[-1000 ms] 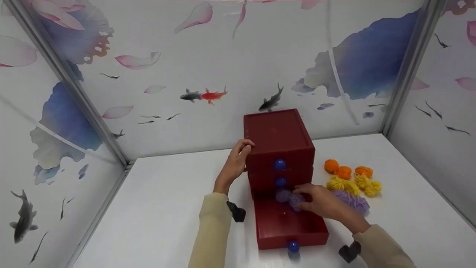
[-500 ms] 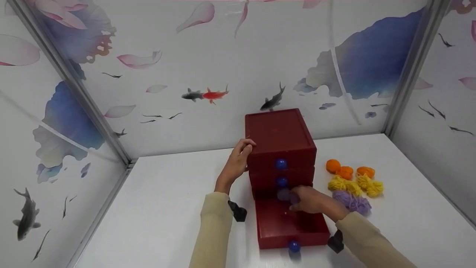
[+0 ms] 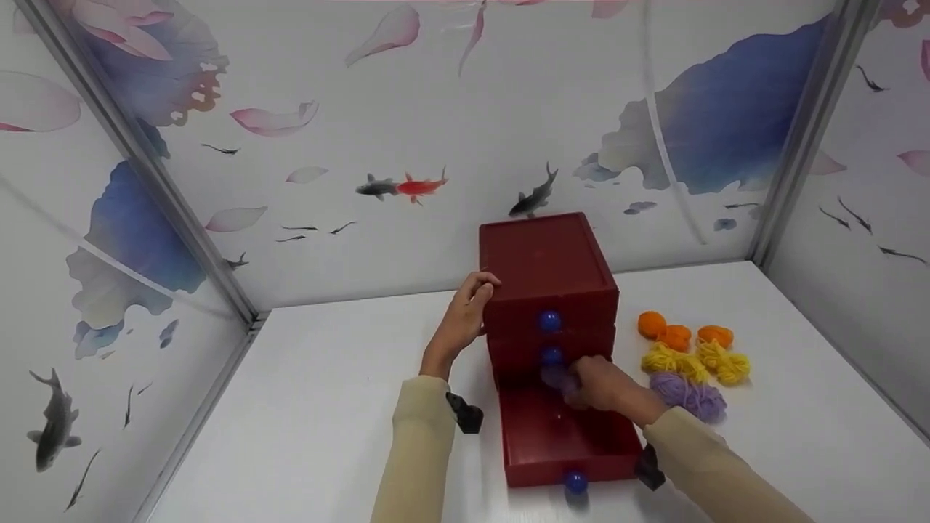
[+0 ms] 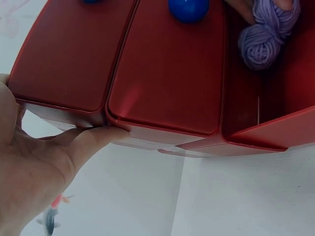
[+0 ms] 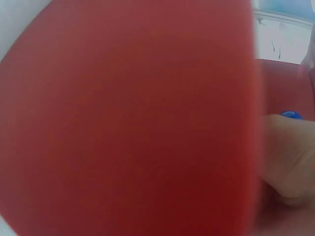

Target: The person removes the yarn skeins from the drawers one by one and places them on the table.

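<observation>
A dark red cabinet [image 3: 541, 254] with blue ball knobs stands on the white table, its bottom drawer [image 3: 541, 443] pulled out. My left hand [image 3: 461, 312] holds the cabinet's upper left corner, fingers at the top edge and thumb along the side; the left wrist view shows that thumb [image 4: 98, 140]. My right hand [image 3: 607, 385] is inside the open drawer, near its back, pinching a purple yarn skein [image 4: 261, 46]. Fingers hide part of the skein. In the right wrist view, a blurred red wall covers most of the picture, and the right hand [image 5: 290, 157] shows at the right edge.
Right of the cabinet lie orange yarn balls [image 3: 677, 336], yellow yarn skeins [image 3: 672, 363] and another purple skein [image 3: 686, 396]. The drawer's blue knob [image 3: 575, 482] juts out in front. Printed wall panels [image 3: 327, 145] enclose the table's back and sides.
My right hand has moved left and deeper into the drawer, closing around the purple yarn, which shifts slightly. My left hand stays on the cabinet's corner.
</observation>
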{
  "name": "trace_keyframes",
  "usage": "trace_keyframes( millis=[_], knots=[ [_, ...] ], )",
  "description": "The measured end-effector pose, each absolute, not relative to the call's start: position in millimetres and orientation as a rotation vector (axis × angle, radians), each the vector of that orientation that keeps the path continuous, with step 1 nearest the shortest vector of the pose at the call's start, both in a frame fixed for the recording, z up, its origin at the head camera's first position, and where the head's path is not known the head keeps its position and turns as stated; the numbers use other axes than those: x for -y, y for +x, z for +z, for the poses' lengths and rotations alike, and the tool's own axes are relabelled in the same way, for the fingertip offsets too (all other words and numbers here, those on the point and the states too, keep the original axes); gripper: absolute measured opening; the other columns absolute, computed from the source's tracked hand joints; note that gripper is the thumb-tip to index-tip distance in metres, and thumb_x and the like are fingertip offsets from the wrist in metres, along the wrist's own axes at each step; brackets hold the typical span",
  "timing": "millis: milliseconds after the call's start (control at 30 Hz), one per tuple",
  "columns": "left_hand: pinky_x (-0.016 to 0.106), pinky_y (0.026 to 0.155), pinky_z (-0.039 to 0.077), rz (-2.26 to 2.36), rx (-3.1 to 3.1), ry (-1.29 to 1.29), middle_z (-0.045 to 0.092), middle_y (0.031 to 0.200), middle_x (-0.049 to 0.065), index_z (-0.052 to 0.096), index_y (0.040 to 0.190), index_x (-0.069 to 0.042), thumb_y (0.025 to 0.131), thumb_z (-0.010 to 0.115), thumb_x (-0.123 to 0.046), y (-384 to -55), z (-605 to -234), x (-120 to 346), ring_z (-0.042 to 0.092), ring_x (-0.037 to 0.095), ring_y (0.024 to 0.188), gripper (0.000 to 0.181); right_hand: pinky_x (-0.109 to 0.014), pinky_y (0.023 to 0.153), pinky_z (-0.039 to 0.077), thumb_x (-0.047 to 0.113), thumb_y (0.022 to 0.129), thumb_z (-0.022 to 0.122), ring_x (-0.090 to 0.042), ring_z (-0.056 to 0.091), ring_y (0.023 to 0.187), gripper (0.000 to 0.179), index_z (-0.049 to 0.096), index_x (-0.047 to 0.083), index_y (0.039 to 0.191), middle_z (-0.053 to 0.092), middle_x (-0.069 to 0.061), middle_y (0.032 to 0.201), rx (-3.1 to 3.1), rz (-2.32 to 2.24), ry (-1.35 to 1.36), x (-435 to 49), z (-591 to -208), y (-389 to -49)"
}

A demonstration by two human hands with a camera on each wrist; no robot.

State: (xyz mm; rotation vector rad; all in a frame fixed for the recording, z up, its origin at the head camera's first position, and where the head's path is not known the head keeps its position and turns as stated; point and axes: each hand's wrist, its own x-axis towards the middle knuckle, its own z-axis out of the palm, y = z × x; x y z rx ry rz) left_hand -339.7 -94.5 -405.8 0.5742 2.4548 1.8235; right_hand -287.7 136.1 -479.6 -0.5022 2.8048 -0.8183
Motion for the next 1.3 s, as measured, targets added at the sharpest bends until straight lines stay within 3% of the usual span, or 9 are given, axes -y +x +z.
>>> trace_keyframes(
  millis=[133, 333, 833, 1300],
  knots=[
    [0.031, 0.055, 0.038, 1.845, -2.425, 0.587, 0.040, 0.133, 0.003, 0.045, 0.115, -0.021, 0.099, 0.029, -0.041, -340, -406, 94, 0.037, 0.015, 0.066, 0.030, -0.024, 0.047, 0.035, 0.014, 0.079, 0.067, -0.011, 0.043, 0.050, 0.015, 0.061, 0.008, 0.066, 0.045, 0.004, 0.055, -2.800, -0.819, -0.464, -137, -481, -289],
    [0.031, 0.058, 0.042, 1.837, -2.435, 0.563, 0.042, 0.129, 0.004, 0.046, 0.115, -0.022, 0.100, 0.029, -0.040, -341, -406, 94, 0.044, 0.016, 0.072, 0.028, -0.027, 0.057, 0.045, 0.009, 0.077, 0.070, -0.015, 0.052, 0.062, 0.006, 0.064, 0.010, 0.078, 0.057, 0.000, 0.070, -2.764, -0.842, -0.424, -142, -481, -288],
    [0.032, 0.056, 0.040, 1.848, -2.418, 0.569, 0.043, 0.124, 0.005, 0.045, 0.115, -0.022, 0.100, 0.029, -0.038, -340, -405, 93, 0.043, 0.016, 0.069, 0.028, -0.028, 0.060, 0.049, 0.000, 0.077, 0.064, -0.016, 0.052, 0.067, 0.014, 0.064, 0.012, 0.084, 0.060, -0.001, 0.079, -2.776, -0.967, -0.515, -159, -465, -270],
    [0.034, 0.059, 0.043, 1.870, -2.392, 0.560, 0.045, 0.113, 0.006, 0.045, 0.116, -0.020, 0.101, 0.029, -0.035, -340, -406, 91, 0.047, 0.015, 0.072, 0.027, -0.029, 0.069, 0.052, 0.006, 0.080, 0.067, -0.018, 0.055, 0.080, 0.018, 0.067, 0.016, 0.095, 0.064, -0.002, 0.091, -2.847, -1.135, -0.265, -227, -440, -243]
  ],
)
